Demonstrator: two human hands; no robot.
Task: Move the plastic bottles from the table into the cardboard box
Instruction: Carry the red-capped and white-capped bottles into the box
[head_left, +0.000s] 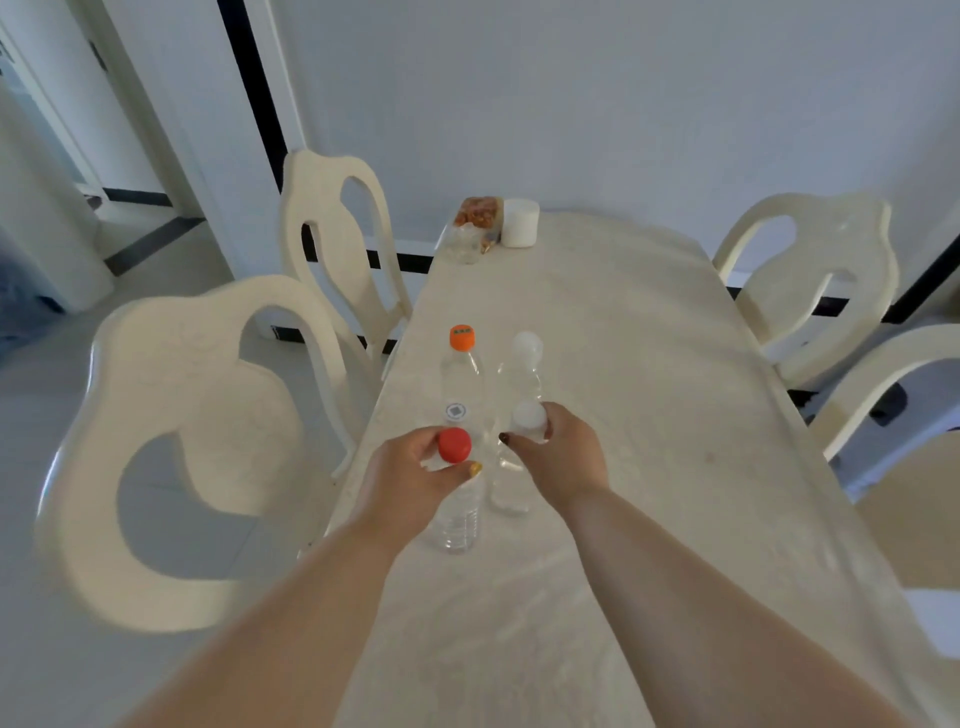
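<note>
Bottles stood upright on the table (597, 364), and I had my left hand (415, 475) clenched round the red-capped bottle (456, 519) neck and my right hand (558, 457) round the near white-capped bottle (511, 483), long axes vertical, no cardboard box clearly visible.

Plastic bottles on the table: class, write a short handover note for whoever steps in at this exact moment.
Left hand: gripping the neck of the red-capped bottle.
Right hand: gripping the near white-capped bottle at its cap.
Orange-capped bottle and far white-capped bottle stand untouched behind them.
Done: nothing visibly boxed; all four bottles are at the table.
Left: move all four. The cardboard box cannot be clearly identified.
</note>
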